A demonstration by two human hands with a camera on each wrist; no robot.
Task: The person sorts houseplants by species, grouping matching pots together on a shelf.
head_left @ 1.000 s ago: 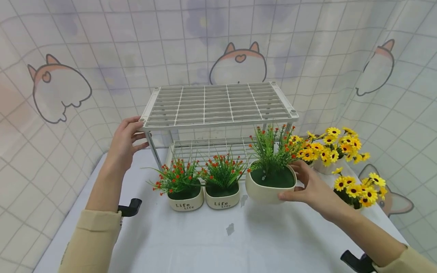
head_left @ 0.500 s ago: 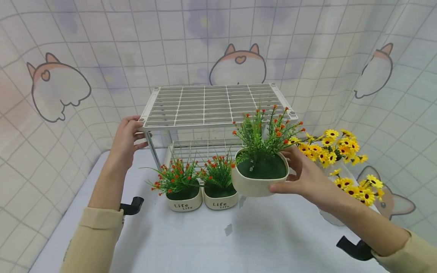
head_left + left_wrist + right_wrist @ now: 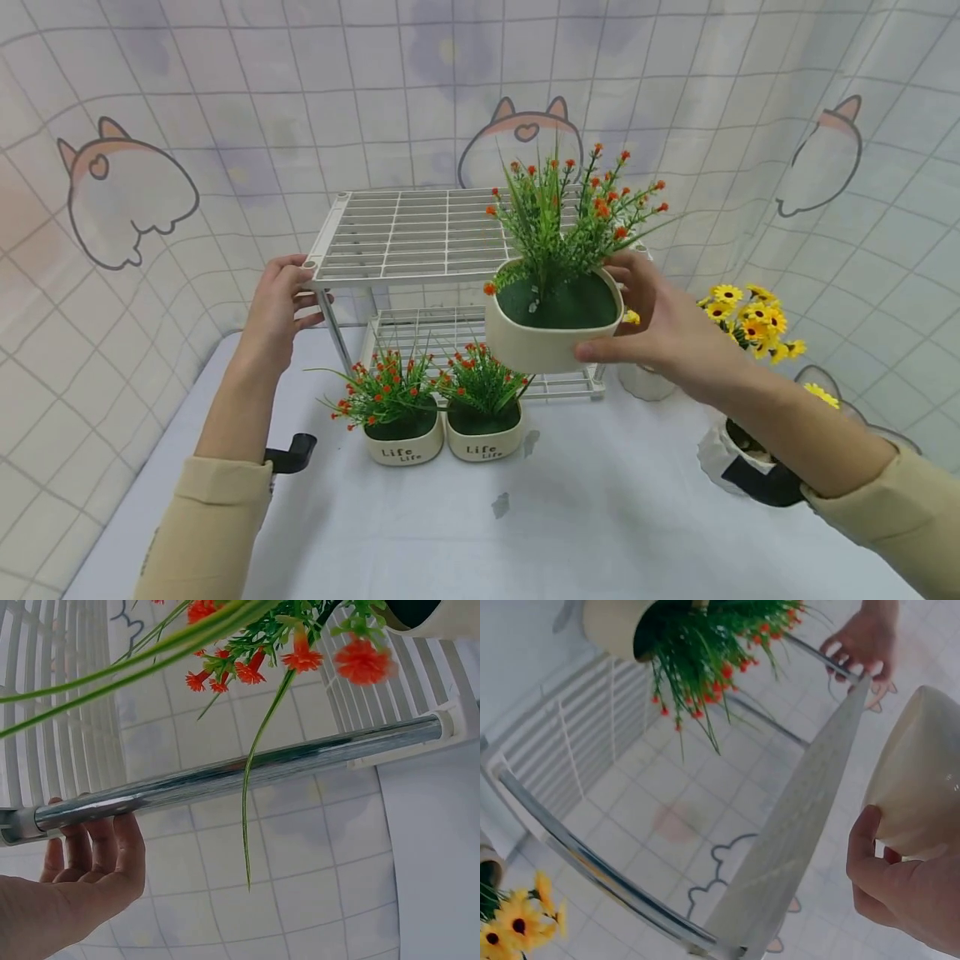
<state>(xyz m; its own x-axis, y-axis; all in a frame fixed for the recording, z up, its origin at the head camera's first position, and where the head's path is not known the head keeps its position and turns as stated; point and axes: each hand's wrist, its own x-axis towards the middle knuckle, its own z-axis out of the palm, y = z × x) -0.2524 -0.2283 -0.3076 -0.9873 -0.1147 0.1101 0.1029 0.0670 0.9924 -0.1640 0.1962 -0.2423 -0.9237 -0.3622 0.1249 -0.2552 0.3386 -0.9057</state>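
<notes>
In the head view, my right hand (image 3: 675,329) pinches the rim of a cream flowerpot (image 3: 543,350) with green grass and small orange flowers, thumb on its front wall. The pot hangs in the air, overlapping the front right of a white two-tier wire shelf (image 3: 405,237). My left hand (image 3: 273,312) grips the shelf's front left corner. In the left wrist view, its fingers (image 3: 129,851) curl up against the metal post (image 3: 217,780). Two similar pots marked "Life", a left one (image 3: 403,450) and a right one (image 3: 483,444), stand side by side before the shelf.
Yellow flowers (image 3: 753,321) in white pots stand right of the shelf; one white pot (image 3: 723,458) is partly hidden by my right forearm. A white cloth (image 3: 420,533) covers the table. A checked curtain (image 3: 300,100) hangs behind and at both sides.
My right hand has raised the potted plant and brought it left, from beside the other two pots up to the top tier's height. My left hand has stayed at the shelf corner.
</notes>
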